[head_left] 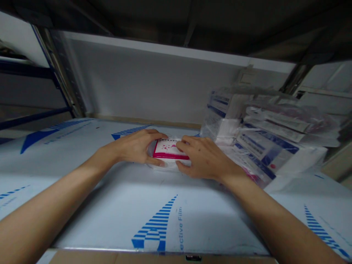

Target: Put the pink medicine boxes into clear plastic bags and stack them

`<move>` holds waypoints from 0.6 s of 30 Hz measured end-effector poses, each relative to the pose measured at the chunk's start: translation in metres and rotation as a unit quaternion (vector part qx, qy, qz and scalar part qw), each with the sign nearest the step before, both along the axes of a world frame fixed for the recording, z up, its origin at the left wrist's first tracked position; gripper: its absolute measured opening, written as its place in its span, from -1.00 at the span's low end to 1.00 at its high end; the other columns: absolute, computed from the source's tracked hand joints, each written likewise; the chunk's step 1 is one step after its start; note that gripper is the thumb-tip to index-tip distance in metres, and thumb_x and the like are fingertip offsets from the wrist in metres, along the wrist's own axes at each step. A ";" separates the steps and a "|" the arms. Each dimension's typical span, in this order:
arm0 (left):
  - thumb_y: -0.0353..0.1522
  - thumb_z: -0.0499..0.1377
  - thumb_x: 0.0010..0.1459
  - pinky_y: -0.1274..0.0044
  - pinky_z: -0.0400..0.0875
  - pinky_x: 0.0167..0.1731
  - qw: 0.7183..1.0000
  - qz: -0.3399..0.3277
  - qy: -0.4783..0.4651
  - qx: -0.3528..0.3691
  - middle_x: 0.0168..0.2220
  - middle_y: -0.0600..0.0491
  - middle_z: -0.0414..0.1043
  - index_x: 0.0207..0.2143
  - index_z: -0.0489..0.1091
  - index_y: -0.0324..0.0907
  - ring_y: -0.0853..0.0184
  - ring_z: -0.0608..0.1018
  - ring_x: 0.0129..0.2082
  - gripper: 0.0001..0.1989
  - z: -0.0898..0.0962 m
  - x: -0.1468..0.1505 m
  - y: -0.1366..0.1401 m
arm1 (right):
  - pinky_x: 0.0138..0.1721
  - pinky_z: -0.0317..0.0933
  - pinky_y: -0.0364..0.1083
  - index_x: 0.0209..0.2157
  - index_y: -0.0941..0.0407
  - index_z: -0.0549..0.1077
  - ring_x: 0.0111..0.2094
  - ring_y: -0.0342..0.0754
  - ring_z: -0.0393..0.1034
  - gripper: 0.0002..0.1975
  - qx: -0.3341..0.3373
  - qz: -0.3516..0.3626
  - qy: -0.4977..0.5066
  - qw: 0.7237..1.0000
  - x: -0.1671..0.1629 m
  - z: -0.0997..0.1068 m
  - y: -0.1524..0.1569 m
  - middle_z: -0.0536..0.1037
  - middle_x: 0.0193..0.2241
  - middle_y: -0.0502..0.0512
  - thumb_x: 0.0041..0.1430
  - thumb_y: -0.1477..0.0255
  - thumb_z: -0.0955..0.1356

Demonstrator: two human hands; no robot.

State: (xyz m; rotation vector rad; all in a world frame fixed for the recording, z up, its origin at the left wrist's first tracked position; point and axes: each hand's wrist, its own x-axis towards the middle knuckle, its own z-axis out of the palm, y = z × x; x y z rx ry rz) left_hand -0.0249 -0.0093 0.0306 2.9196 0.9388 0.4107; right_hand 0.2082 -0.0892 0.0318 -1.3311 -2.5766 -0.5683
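Note:
A small packet with a white and magenta label [167, 148], wrapped in clear plastic, lies on the film-covered shelf in front of me. My left hand [140, 146] grips its left end, thumb along the near side and fingers at the far side. From the right, my right hand [202, 156] closes on the other end, with its fingers over the label and its thumb at the near edge. Parts of the packet are hidden under my fingers.
Beside my right hand stands a pile of plastic-wrapped boxes [266, 143] with blue and white print. The shelf surface [110, 216] carries blue-printed protective film. A dark upper shelf [165, 22] hangs overhead, with a metal upright [59, 69] at the left and a pale wall behind.

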 end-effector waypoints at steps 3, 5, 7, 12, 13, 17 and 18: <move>0.09 0.27 0.05 0.29 0.35 0.13 1.000 0.010 -0.014 -0.003 0.16 -0.19 0.44 0.28 0.27 -0.20 0.04 0.51 0.11 -0.14 -0.002 0.003 -0.002 | -0.18 0.29 0.05 -0.03 0.18 0.50 -0.15 0.15 0.49 -0.60 -0.011 -0.036 -0.001 0.999 -0.001 -0.001 0.002 0.58 -0.10 0.27 0.32 0.17 0.28; 0.09 0.26 0.07 0.27 0.32 0.17 1.000 0.014 -0.018 -0.005 0.20 -0.20 0.41 0.30 0.22 -0.20 0.02 0.49 0.15 -0.13 -0.003 0.004 -0.004 | -0.18 0.30 0.08 -0.02 0.19 0.50 -0.16 0.18 0.50 -0.54 -0.015 -0.068 0.003 0.998 -0.002 -0.002 0.004 0.58 -0.12 0.31 0.40 0.13 0.20; 0.09 0.25 0.09 0.25 0.28 0.21 1.000 0.007 -0.017 -0.010 0.25 -0.19 0.36 0.32 0.20 -0.18 0.02 0.45 0.19 -0.13 -0.005 0.006 -0.005 | -0.18 0.31 0.09 -0.01 0.19 0.51 -0.17 0.18 0.51 -0.49 -0.018 -0.092 0.013 0.996 -0.003 -0.003 0.006 0.58 -0.13 0.33 0.44 0.12 0.13; 0.05 0.25 0.12 0.23 0.27 0.21 0.999 -0.010 -0.027 -0.029 0.25 -0.17 0.34 0.32 0.18 -0.12 0.04 0.43 0.19 -0.18 -0.012 0.007 -0.002 | -0.17 0.33 0.08 -0.05 0.21 0.53 -0.19 0.15 0.51 -0.52 -0.018 -0.115 0.040 0.992 -0.005 -0.008 0.012 0.57 -0.13 0.36 0.47 0.20 0.12; 0.04 0.27 0.10 0.24 0.29 0.19 0.999 -0.012 -0.034 -0.030 0.23 -0.17 0.35 0.31 0.18 -0.11 0.04 0.44 0.17 -0.18 -0.013 0.007 -0.001 | -0.18 0.34 0.08 -0.06 0.21 0.53 -0.19 0.14 0.51 -0.52 -0.020 -0.120 0.044 0.992 -0.004 -0.009 0.013 0.57 -0.14 0.37 0.47 0.21 0.12; 0.02 0.38 -0.03 0.23 0.34 0.13 0.997 -0.019 -0.071 -0.017 0.14 -0.13 0.37 0.28 0.20 -0.04 0.05 0.46 0.10 -0.12 -0.014 0.007 -0.001 | -0.16 0.34 0.08 -0.05 0.23 0.51 -0.18 0.15 0.52 -0.51 -0.026 -0.150 0.082 0.985 0.000 -0.010 0.017 0.58 -0.16 0.38 0.47 0.21 0.11; 0.01 0.40 -0.05 0.23 0.34 0.13 0.997 -0.025 -0.077 -0.010 0.13 -0.13 0.36 0.27 0.21 -0.04 0.06 0.47 0.09 -0.12 -0.013 0.008 -0.002 | -0.14 0.34 0.07 -0.04 0.23 0.51 -0.17 0.14 0.53 -0.52 -0.026 -0.153 0.102 0.982 0.001 -0.010 0.018 0.59 -0.16 0.37 0.47 0.21 0.12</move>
